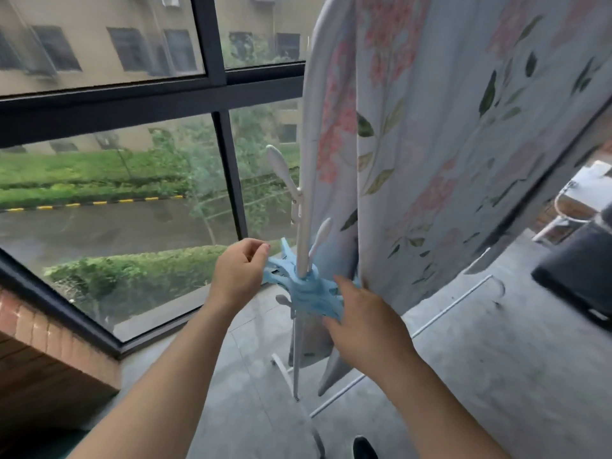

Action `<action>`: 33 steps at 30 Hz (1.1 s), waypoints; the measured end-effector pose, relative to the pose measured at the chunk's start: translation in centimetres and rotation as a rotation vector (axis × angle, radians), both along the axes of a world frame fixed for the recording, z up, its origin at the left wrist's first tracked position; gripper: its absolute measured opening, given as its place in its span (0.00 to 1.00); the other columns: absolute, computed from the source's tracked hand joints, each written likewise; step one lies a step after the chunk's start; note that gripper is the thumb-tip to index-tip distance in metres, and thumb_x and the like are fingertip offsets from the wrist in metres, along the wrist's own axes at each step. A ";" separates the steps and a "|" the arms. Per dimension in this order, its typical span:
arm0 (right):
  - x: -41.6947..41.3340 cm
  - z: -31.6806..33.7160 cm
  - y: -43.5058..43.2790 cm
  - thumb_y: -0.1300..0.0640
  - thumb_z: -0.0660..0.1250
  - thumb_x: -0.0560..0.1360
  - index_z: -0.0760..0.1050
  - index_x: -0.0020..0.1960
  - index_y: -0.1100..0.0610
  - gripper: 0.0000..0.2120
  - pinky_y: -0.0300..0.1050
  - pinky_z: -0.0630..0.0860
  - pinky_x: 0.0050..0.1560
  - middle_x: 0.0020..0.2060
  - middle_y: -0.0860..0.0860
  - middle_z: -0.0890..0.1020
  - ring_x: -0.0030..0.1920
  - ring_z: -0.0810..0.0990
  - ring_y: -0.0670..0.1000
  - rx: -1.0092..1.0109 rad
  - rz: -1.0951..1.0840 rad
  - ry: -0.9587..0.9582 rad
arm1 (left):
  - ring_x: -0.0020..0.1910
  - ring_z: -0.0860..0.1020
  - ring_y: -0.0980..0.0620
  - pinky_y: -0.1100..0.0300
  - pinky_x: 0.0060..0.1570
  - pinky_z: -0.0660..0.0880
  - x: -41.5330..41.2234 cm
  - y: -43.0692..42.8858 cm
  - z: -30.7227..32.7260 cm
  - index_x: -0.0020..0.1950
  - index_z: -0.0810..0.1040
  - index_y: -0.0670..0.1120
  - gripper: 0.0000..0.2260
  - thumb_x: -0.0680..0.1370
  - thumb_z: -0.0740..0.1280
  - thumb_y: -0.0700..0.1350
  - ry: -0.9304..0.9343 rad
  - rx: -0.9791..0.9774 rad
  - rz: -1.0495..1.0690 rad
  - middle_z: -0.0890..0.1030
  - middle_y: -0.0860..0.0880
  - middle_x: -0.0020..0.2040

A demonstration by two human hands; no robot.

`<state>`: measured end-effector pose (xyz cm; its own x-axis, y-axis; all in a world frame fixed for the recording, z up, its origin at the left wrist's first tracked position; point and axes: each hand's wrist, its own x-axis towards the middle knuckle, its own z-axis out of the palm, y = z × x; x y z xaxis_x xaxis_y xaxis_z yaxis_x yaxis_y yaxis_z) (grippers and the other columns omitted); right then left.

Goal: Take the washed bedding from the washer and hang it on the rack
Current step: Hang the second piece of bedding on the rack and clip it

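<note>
We are finding the sheet (pixel 447 127) already hanging on the rack (pixel 302 226). Our left hand (pixel 240 270) is pinching the pegs (pixel 308 286); our right hand (pixel 361 319) is touching them, grip unclear. Pegging is probably remaining.

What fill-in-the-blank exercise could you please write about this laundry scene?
The sheet on the rack bears a ___ print.
The pegs bunched on the rack are ___.
The left hand is nearer the ___ than the right hand is.
Missing: floral; blue; window.
</note>
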<state>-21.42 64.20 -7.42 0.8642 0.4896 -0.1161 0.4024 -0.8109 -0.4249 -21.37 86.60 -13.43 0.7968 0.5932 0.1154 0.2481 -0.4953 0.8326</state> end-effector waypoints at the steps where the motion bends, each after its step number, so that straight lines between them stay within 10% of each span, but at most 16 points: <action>1: -0.3 0.0 0.2 0.49 0.66 0.78 0.59 0.75 0.44 0.29 0.48 0.76 0.55 0.62 0.47 0.78 0.59 0.78 0.53 0.005 -0.001 0.021 | 0.44 0.79 0.52 0.59 0.41 0.72 -0.3 0.3 -0.1 0.47 0.81 0.51 0.05 0.79 0.65 0.48 -0.009 -0.024 0.024 0.82 0.52 0.43; 9: -1.5 0.2 1.6 0.39 0.69 0.74 0.60 0.75 0.43 0.33 0.49 0.79 0.55 0.53 0.48 0.80 0.52 0.80 0.51 0.057 -0.067 0.119 | 0.55 0.75 0.55 0.59 0.52 0.71 -2.1 1.6 -0.1 0.65 0.78 0.52 0.15 0.79 0.66 0.52 0.016 -0.065 -0.059 0.76 0.53 0.58; 13: -1.8 0.0 1.6 0.35 0.66 0.74 0.65 0.64 0.48 0.26 0.47 0.74 0.45 0.55 0.48 0.80 0.55 0.80 0.54 -0.099 -0.120 -0.002 | 0.49 0.78 0.60 0.62 0.44 0.72 -2.2 1.0 -0.1 0.60 0.80 0.52 0.17 0.78 0.62 0.60 -0.045 -0.128 -0.119 0.80 0.56 0.53; 19: -2.2 -1.3 1.8 0.34 0.65 0.75 0.60 0.74 0.50 0.36 0.51 0.74 0.59 0.69 0.52 0.67 0.65 0.73 0.55 -0.196 -0.162 -0.033 | 0.46 0.80 0.49 0.49 0.46 0.78 -1.7 -0.2 -1.2 0.52 0.80 0.49 0.18 0.77 0.58 0.60 -0.234 -0.457 -0.044 0.82 0.45 0.49; 26: -2.2 -2.4 1.4 0.31 0.66 0.71 0.63 0.71 0.52 0.37 0.47 0.73 0.60 0.64 0.53 0.64 0.63 0.68 0.54 -0.200 -0.204 -0.166 | 0.50 0.81 0.62 0.65 0.51 0.77 -2.1 -1.2 -1.8 0.60 0.80 0.45 0.27 0.76 0.57 0.65 -0.377 -0.549 -0.038 0.82 0.48 0.55; 33: -2.0 -4.1 0.7 0.32 0.68 0.70 0.50 0.75 0.52 0.45 0.51 0.71 0.63 0.67 0.54 0.68 0.65 0.70 0.57 -0.130 -0.167 0.002 | 0.45 0.79 0.47 0.42 0.51 0.76 -1.7 -1.2 -1.7 0.43 0.80 0.54 0.24 0.73 0.54 0.70 -0.336 -0.444 0.080 0.81 0.51 0.41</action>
